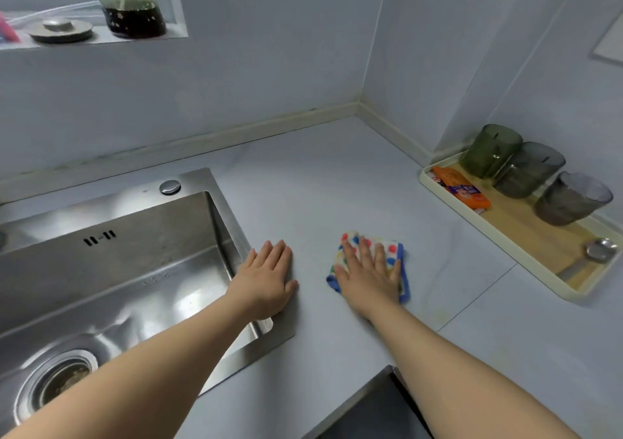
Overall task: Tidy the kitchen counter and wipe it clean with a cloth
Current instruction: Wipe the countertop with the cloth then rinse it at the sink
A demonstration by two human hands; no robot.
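Two bare arms reach in from 6 o'clock. The right hand (369, 278) lies flat on the spotty cloth (394, 248), at about 5 o'clock on the surface (320, 175). Its fingers (364, 246) are straight and spread. They press down and do not curl round it. The cloth peeks out at 12 and 3 o'clock of them. The left hand (266, 282) rests flat, fingers straight, on the sink (199, 179) edge. This looks like the wiping step. Next, I think, the cloth must slide on toward the tray (472, 220) at 3 o'clock.
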